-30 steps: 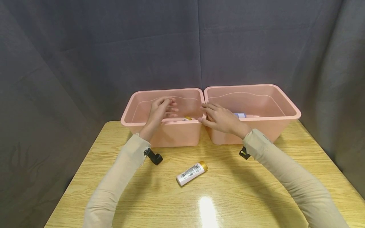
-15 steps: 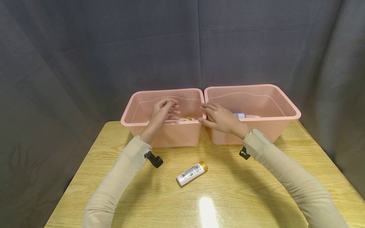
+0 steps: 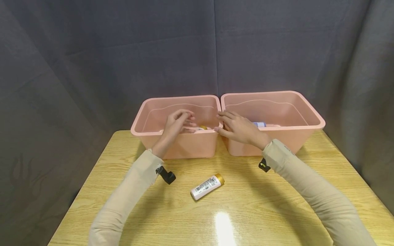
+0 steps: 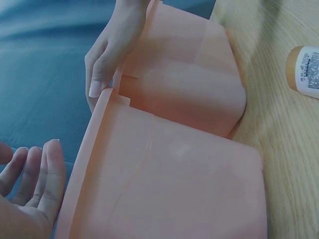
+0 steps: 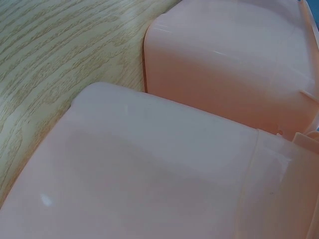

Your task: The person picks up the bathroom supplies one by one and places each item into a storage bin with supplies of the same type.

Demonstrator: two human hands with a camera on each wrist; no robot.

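On my screen the person wears long, close-fitting beige sleeves, the left sleeve (image 3: 123, 201) and the right sleeve (image 3: 311, 191) alike, reaching down to the wrists and creased along the forearms. A small black camera (image 3: 166, 176) is strapped under the left wrist. A second black unit (image 3: 263, 165) sits under the right wrist, with a little yellow-green mark on it. Both hands are bare.

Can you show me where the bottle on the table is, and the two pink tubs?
bottle (image 3: 205, 187), head view, on its white label.
left pink tub (image 3: 181, 145), head view, front wall.
right pink tub (image 3: 295, 138), head view, front wall.
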